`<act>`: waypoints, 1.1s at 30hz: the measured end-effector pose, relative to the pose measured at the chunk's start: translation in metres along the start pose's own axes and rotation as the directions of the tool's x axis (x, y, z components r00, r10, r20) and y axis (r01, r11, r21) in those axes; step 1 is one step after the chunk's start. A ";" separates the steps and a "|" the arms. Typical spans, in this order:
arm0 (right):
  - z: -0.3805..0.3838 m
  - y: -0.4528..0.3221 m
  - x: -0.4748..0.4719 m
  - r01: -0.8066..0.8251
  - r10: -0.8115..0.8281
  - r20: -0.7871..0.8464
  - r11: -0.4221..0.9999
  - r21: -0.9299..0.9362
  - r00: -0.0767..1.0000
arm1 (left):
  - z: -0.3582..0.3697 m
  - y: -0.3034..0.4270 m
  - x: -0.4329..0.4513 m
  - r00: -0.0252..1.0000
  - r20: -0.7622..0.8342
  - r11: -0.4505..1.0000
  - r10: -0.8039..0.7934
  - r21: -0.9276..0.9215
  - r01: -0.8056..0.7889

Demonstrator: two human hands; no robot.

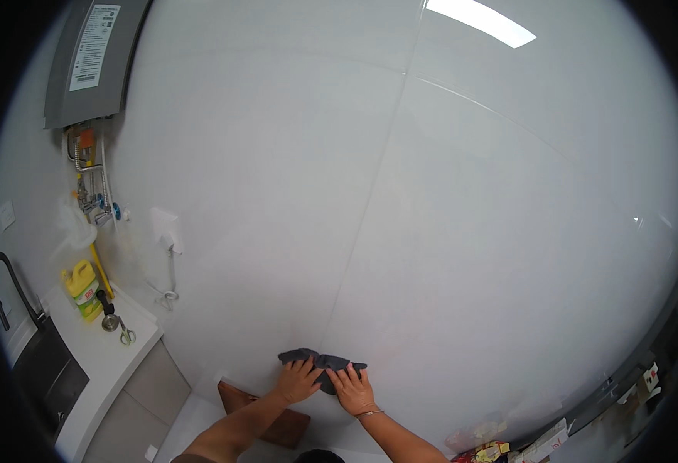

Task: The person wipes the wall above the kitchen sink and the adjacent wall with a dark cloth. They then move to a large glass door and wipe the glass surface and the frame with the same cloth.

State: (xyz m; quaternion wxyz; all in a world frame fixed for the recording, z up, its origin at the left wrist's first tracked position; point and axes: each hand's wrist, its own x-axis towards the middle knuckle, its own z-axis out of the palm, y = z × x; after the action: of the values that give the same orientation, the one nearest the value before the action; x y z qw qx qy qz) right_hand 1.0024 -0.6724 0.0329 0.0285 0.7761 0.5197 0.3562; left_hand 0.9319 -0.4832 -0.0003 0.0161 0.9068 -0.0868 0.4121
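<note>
A dark grey cloth [328,363] lies bunched against the light, glossy wall [269,231], low in the middle of the head view. My left hand [299,381] presses on the cloth's left part with its fingers pointing up. Close beside it on the right, my right hand [352,391] presses on the cloth's right part, with a thin bracelet at the wrist. Part of the cloth hangs down between the two hands. Below my left forearm, a brown wooden board [288,429] stands near the wall, partly hidden by the arm.
At left, a white counter [136,353] bears a yellow jug [84,289], scissors [126,334] and a black sink [47,376] with a faucet [18,283]. A grey water heater [61,87] hangs above pipes and valves. Packages [486,451] lie at lower right, near a dark edge.
</note>
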 end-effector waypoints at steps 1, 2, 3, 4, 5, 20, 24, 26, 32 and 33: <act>-0.001 -0.001 0.001 0.026 -0.026 -0.018 1.000 0.013 1.000 | -0.007 0.003 -0.001 1.000 -0.007 1.000 -0.001 0.018 0.001; -0.004 0.001 0.001 0.049 -0.046 -0.053 0.997 0.056 0.998 | -0.014 0.006 -0.001 0.999 0.037 0.996 -0.036 0.083 0.033; -0.008 0.006 0.003 0.070 -0.062 -0.087 0.993 0.092 0.994 | -0.023 0.007 0.000 0.999 0.033 0.998 -0.010 0.068 0.008; -0.016 0.019 0.009 0.073 -0.059 -0.124 0.991 0.111 0.991 | -0.037 0.003 0.019 0.999 0.023 0.998 0.040 0.045 -0.041; -0.033 0.036 0.025 0.037 -0.026 -0.098 0.993 0.115 0.995 | -0.056 -0.004 0.043 0.996 0.015 0.996 0.083 0.030 -0.083; -0.335 0.233 0.198 -0.281 0.142 -0.559 0.944 -0.171 0.817 | -0.269 0.031 0.404 0.825 -0.462 0.946 0.325 0.156 -0.285; -0.232 0.176 0.135 -0.308 0.269 -0.409 0.951 -0.032 0.872 | -0.204 0.017 0.309 0.911 -0.222 0.936 0.349 0.130 -0.327; -0.172 0.131 0.094 -0.309 0.302 -0.325 0.951 0.032 0.896 | -0.160 0.010 0.236 0.937 -0.065 0.935 0.343 0.115 -0.335; -0.065 0.070 -0.030 -0.264 0.261 -0.091 0.964 -0.015 0.961 | -0.039 0.018 0.098 0.888 0.045 0.889 0.457 0.004 -0.458; -0.070 0.077 -0.027 -0.257 0.258 -0.056 0.966 0.022 0.965 | -0.055 0.015 0.110 0.876 0.150 0.888 0.458 -0.054 -0.456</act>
State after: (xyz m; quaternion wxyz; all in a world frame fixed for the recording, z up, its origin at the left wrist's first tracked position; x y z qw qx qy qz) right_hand 1.0165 -0.7527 0.1027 -0.0388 0.8264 0.4179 0.3754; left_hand 0.9595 -0.5081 0.1176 -0.0809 0.8904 -0.3028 0.3300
